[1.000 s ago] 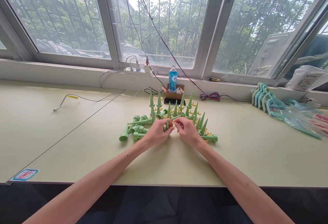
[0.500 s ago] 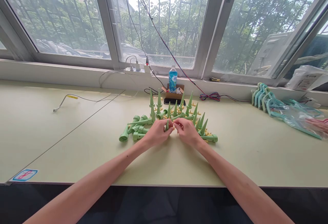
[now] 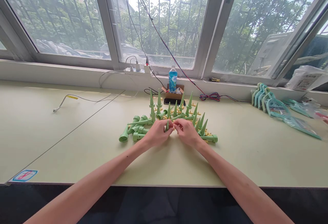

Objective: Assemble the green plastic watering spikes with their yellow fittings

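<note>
My left hand [image 3: 156, 133] is closed around a small green cone-shaped spike [image 3: 167, 125] held upright at the middle of the pale green table [image 3: 77, 138]. My right hand [image 3: 188, 132] pinches a tiny yellowish part [image 3: 174, 127] against the spike's side. Behind my hands stand several green spikes [image 3: 176, 109] upright in rows. More green spikes [image 3: 133, 130] lie flat to the left of my left hand. One spike [image 3: 210, 137] lies just right of my right hand.
A water bottle [image 3: 172, 78], a small cardboard box [image 3: 174, 92] and a dark phone sit by the window sill. Cables [image 3: 84, 98] run across the back left. Teal hangers [image 3: 266, 101] and plastic bags lie at the right, with another person's fingertips [image 3: 323, 117] at the edge.
My hands stay nearly still on the spike. The other person's hand at the right edge has drawn back, and the plastic bags there have shifted.
</note>
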Demonstrator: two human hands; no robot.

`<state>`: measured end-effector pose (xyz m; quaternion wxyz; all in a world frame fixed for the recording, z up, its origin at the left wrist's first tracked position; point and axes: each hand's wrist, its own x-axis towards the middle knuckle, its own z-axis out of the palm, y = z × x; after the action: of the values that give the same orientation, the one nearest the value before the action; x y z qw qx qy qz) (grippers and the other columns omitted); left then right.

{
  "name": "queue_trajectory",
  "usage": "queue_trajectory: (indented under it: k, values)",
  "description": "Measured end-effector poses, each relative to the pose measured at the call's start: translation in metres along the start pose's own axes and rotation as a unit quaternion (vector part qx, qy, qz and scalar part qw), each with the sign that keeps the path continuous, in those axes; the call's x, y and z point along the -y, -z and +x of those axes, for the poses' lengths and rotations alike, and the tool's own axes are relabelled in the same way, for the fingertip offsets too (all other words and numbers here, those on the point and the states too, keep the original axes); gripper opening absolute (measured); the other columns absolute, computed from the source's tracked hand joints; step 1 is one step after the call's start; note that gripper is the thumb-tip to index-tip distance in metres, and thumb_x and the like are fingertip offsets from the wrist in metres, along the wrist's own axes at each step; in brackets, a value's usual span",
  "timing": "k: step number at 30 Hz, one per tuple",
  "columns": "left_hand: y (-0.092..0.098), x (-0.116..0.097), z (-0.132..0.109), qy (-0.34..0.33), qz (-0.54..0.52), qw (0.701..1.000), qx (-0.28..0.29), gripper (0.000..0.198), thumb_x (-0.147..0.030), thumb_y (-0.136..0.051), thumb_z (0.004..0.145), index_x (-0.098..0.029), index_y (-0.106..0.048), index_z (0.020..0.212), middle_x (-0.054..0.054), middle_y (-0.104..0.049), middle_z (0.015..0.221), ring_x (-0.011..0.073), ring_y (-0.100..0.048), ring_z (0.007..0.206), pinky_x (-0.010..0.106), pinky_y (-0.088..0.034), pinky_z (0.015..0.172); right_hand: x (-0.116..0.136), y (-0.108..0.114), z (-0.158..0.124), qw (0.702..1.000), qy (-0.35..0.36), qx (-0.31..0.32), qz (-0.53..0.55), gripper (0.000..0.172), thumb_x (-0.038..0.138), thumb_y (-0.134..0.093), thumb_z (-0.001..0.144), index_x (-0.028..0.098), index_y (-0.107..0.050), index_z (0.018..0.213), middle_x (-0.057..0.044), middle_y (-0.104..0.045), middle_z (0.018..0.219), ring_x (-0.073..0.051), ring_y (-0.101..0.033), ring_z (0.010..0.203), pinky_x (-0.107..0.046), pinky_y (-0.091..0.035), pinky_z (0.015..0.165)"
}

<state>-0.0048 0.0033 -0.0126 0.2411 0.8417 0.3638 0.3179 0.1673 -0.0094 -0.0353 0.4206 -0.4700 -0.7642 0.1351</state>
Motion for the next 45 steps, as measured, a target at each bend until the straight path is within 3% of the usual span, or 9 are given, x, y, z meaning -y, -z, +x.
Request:
queue_trajectory:
  k: [18, 25, 45]
  values:
    - [-0.0005, -0.0002, -0.0002, -0.013, 0.023, 1.0, -0.011, 0.019, -0.029, -0.048, 0.085, -0.018, -0.061, 0.076, -0.002, -0.055, 0.061, 0.0086, -0.036, 0.049, 0.023, -0.033, 0.049, 0.0015, 0.0013, -0.0007, 1.0, 0.0, 0.024, -0.004, 0.023, 0.02, -0.043, 0.09, 0.018, -0.06, 0.074, -0.002, -0.059, 0.069, -0.014, -0.048, 0.062, -0.025, -0.037, 0.06]
    - [0.0013, -0.0044, -0.0009, -0.018, 0.035, 0.999, -0.002, 0.019, -0.027, -0.048, 0.084, -0.018, -0.061, 0.074, -0.002, -0.056, 0.062, 0.0096, -0.039, 0.05, 0.023, -0.034, 0.052, 0.0036, 0.0028, -0.0017, 0.999, 0.003, 0.041, 0.001, 0.025, 0.02, -0.04, 0.09, 0.019, -0.055, 0.07, 0.001, -0.052, 0.064, -0.013, -0.044, 0.059, -0.024, -0.034, 0.058]
    - [0.0008, -0.0044, -0.0009, -0.02, 0.051, 0.998, -0.008, 0.017, -0.024, -0.05, 0.085, -0.018, -0.061, 0.074, -0.005, -0.049, 0.055, 0.0091, -0.038, 0.049, 0.023, -0.035, 0.056, 0.0033, 0.0015, -0.0022, 0.999, 0.001, 0.037, 0.004, 0.024, 0.018, -0.039, 0.088, 0.019, -0.054, 0.069, 0.001, -0.051, 0.063, -0.012, -0.042, 0.058, -0.023, -0.033, 0.057]
